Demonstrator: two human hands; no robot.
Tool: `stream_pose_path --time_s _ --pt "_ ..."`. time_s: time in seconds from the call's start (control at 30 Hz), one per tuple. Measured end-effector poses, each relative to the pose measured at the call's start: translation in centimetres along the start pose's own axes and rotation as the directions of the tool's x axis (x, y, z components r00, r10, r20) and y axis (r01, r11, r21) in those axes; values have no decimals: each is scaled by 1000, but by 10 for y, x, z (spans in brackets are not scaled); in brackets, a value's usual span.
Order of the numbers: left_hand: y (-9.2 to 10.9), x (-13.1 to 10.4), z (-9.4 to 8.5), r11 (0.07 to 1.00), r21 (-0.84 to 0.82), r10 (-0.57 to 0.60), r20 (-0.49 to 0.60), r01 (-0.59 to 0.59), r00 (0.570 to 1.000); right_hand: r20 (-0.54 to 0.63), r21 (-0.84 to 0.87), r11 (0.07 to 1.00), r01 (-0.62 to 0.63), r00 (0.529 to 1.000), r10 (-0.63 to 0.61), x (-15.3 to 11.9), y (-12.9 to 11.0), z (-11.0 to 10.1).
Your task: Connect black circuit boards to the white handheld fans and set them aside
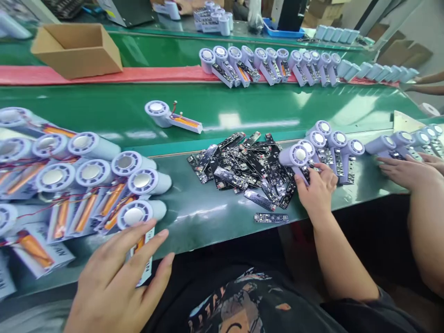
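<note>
My left hand [121,277] is spread over a lilac fan unit [135,215] at the near edge of a group of similar units with orange batteries and red wires. Its fingers are apart and hold nothing. On the right, my right hand [317,189] is closed round the handle of a lilac fan unit [294,156] with a dark circuit board in it. Between my hands lies a heap of black circuit boards [243,162]. One board [271,218] lies apart near the table edge. Several finished-looking units [338,138] stand just beyond my right hand.
One fan unit [157,108] lies on the green conveyor [104,111]. A cardboard box [76,48] and a row of units [260,58] sit behind it. Another person's hands [402,171] touch units at the right.
</note>
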State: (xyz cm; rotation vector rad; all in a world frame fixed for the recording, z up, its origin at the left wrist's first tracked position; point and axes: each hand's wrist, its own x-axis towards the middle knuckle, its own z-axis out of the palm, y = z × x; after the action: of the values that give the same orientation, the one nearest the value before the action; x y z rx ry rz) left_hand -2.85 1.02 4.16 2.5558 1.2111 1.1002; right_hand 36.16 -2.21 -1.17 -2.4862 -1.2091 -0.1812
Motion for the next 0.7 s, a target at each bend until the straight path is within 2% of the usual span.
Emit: stream_pose_path --time_s 0.1,0.27,0.4,0.53,0.6,0.63,0.7 --pt "1 1 -6 983 171 44 105 -62 993 -13 16 998 -58 998 59 10 7 1" --pt "6 6 -8 972 220 49 144 -80 988 -67 121 990 -77 994 86 37 26 8" --pt "8 4 -7 970 238 22 150 -57 988 8 158 977 -146 989 147 49 30 5" --pt "11 10 -14 962 266 19 148 -58 989 74 148 977 -154 987 144 46 26 -4" --pt "11 25 -18 963 255 51 154 -89 987 -1 166 981 -101 995 103 39 20 -5" --pt "9 38 -19 963 245 71 163 -110 984 -76 187 981 -44 995 59 33 15 -6" --pt "0 74 -15 961 243 85 197 -133 977 -172 238 950 202 971 -163 15 1 -9"
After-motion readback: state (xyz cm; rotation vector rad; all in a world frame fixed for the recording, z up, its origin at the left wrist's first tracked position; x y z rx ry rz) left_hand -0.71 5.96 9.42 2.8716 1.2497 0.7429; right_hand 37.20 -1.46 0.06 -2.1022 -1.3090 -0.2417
